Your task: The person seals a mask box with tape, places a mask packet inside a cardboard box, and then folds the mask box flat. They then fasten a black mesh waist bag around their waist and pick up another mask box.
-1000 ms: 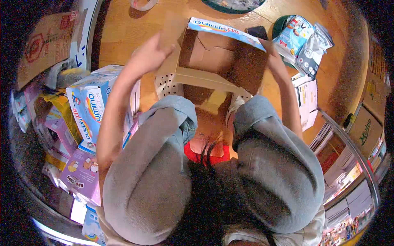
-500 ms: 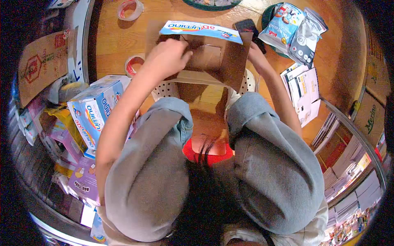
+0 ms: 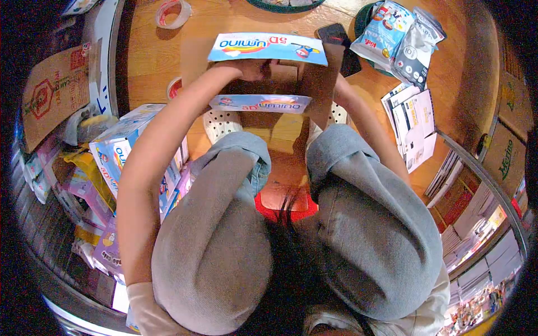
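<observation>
An open cardboard box [image 3: 322,84] with blue and white printed flaps stands between my feet, its brown inside facing me. The far flap [image 3: 268,48] and the near flap [image 3: 260,103] are both folded outward. My left hand [image 3: 255,69] reaches inside the box under the far flap, its fingers mostly hidden in shadow. At the box's right side is my right hand [image 3: 339,89], with its fingers hidden behind the brown side flap.
Tape rolls [image 3: 173,14] lie on the wooden floor. A phone [image 3: 339,47], snack packets [image 3: 386,33] and papers [image 3: 412,123] are at the right. A printed carton [image 3: 120,140] stands at the left, near a brown carton [image 3: 56,84].
My left hand has moved from the near left part of the box to inside it. The near printed flap now shows, and the far flap faces up more fully.
</observation>
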A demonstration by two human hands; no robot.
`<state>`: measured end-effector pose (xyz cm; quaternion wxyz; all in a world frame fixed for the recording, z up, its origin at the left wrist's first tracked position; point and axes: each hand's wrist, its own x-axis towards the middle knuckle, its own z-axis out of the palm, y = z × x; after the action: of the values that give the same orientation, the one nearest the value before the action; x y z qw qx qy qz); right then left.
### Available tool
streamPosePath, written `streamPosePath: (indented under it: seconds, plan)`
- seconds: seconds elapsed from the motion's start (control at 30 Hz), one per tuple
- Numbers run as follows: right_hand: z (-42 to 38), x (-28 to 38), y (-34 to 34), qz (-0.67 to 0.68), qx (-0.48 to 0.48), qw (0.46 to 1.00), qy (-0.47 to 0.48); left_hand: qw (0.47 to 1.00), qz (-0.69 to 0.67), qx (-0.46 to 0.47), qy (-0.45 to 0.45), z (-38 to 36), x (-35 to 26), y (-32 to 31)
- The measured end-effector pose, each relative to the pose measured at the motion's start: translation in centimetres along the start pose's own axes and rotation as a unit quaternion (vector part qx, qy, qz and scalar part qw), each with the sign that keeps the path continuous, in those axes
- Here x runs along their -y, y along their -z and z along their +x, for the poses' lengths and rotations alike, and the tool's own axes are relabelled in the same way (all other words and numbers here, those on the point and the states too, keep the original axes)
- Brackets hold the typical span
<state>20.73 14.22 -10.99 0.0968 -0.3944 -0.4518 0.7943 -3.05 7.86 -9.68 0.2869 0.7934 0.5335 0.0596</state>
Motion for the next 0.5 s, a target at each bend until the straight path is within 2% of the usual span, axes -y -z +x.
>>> streamPosePath:
  seconds: [0.03, 0.13, 0.2, 0.27, 0.3, 0.33, 0.37, 0.43, 0.5]
  plan:
    - [0.1, 0.0, -0.1, -0.003, -0.005, 1.000, 0.003, 0.999, -0.018, -0.048, -0.002, -0.2, -0.5, 0.1]
    - [-0.4, 1.1, -1.3, -0.002, -0.036, 0.999, -0.016, 0.997, -0.057, -0.042, -0.007, -0.8, -1.3, 1.1]
    - [-0.7, 1.1, -1.5, 0.000, -0.016, 1.000, 0.004, 0.984, -0.150, 0.073, 0.062, -1.2, -2.0, 2.8]
    - [-0.2, -0.6, -0.9, 0.013, 0.019, 0.999, 0.032, 0.944, -0.241, 0.186, 0.129, -1.6, -3.1, 4.6]
    - [0.9, -2.0, -0.4, 0.029, 0.041, 0.999, 0.003, 0.936, -0.276, 0.153, 0.157, -2.4, -3.8, 5.4]
    - [1.6, -3.3, 0.2, 0.046, 0.063, 0.997, -0.026, 0.941, -0.262, 0.148, 0.157, -3.0, -4.4, 6.8]
    - [0.4, 0.1, -1.6, -0.097, -0.024, 0.991, 0.087, 0.940, -0.246, 0.178, 0.154, -3.1, -4.8, 7.8]
    - [0.6, 1.0, -1.8, -0.127, -0.044, 0.985, 0.106, 0.930, -0.213, 0.254, 0.157, -3.3, -6.0, 9.7]
    - [0.1, 1.9, -1.7, -0.093, -0.037, 0.991, 0.086, 0.929, -0.197, 0.308, 0.053, -3.1, -6.9, 9.3]
